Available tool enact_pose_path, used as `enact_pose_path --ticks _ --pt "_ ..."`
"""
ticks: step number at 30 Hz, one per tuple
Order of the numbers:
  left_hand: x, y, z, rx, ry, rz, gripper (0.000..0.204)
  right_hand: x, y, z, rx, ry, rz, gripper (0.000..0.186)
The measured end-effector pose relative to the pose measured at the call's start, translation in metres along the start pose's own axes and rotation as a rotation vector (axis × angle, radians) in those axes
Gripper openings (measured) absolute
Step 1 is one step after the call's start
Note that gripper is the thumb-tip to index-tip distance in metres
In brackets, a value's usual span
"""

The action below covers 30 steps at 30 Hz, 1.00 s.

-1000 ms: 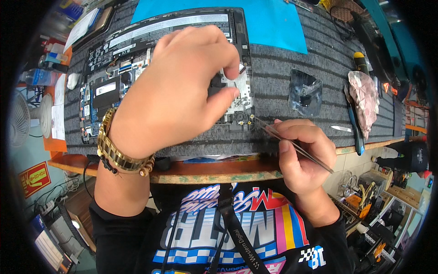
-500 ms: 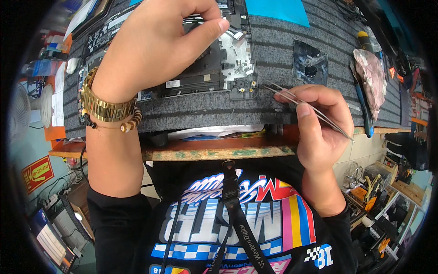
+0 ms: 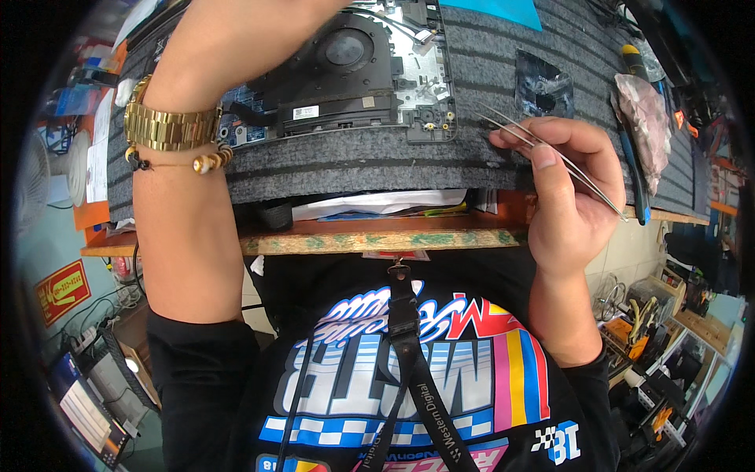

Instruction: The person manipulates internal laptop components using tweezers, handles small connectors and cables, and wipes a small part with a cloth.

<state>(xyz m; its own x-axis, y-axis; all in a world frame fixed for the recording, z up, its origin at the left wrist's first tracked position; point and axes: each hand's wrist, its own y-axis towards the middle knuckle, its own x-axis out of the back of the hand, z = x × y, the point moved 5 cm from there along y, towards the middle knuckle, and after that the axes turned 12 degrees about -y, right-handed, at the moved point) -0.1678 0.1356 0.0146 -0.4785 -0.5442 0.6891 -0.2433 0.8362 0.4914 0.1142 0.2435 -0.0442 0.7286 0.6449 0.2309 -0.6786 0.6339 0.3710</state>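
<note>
My left hand (image 3: 252, 35) reaches over an opened laptop (image 3: 429, 94), and its fingers run out past the top edge of the picture, so their pose is hidden. Below that wrist the laptop's round cooling fan (image 3: 344, 50) and part of a blue circuit board (image 3: 244, 106) show. Thin cables (image 3: 413, 33) lie at the fan's upper right. Between the thumb and fingers of my right hand (image 3: 574, 189) is a pair of metal tweezers (image 3: 503, 122). The tips point up and left, apart from the laptop's near right corner.
A grey ribbed mat (image 3: 338, 165) covers the wooden bench (image 3: 377, 242). To the right lie a small dark pouch (image 3: 543, 85), a crumpled pinkish bundle (image 3: 643, 126), a blue-and-black-handled tool (image 3: 629, 161) and a yellow-ended tool (image 3: 631, 59). A blue sheet (image 3: 495, 12) lies at the far side.
My left hand has moved up and away over the laptop, uncovering the fan. My right hand, with the tweezers, has shifted slightly up and right. The whole view has shifted a little.
</note>
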Motion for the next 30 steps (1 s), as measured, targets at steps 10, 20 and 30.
enact_pose_path --ticks 10,20,30 --pt "0.013 0.008 -0.016 0.075 0.021 -0.109 0.019 0.0 0.003 -0.002 0.015 0.027 -0.045 0.015" --pt "0.055 -0.041 -0.046 0.06 0.011 -0.087 0.02 -0.002 0.004 -0.002 -0.039 0.068 -0.084 0.015" --pt "0.141 -0.196 0.027 0.603 -0.12 -0.445 0.043 -0.006 0.006 0.006 0.045 -0.036 -0.038 0.033"
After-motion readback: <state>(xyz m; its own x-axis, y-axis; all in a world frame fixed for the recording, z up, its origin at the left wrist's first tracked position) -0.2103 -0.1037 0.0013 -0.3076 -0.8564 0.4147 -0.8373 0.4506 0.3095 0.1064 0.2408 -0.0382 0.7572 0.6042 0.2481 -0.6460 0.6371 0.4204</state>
